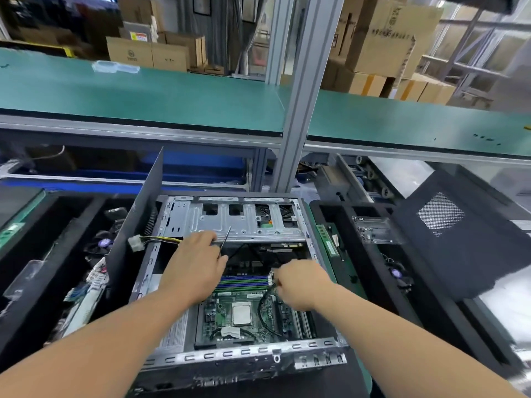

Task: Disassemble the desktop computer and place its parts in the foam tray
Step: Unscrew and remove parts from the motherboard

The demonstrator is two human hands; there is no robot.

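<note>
We are partway through the teardown: the desktop computer [230,282] lies open on its side in front of us, side cover off, with the motherboard [238,314] still seated in it, its bare processor [241,314] showing and the memory slots [244,282] looking empty. The metal drive cage [230,222] at the far end is also still in place, and a loose power connector [135,244] hangs out to the left. Our left hand [195,268] reaches toward the drive cage holding a thin tool [225,241], though how the fingers grip it is hidden. Our right hand [298,285] has its fingers curled and appears to pinch a black cable [264,308] near the slots. The foam tray [370,277] on the right already holds a memory stick [326,239], a metal bracket [373,229] and a fan [398,274]; the board, cage and cables remain.
</note>
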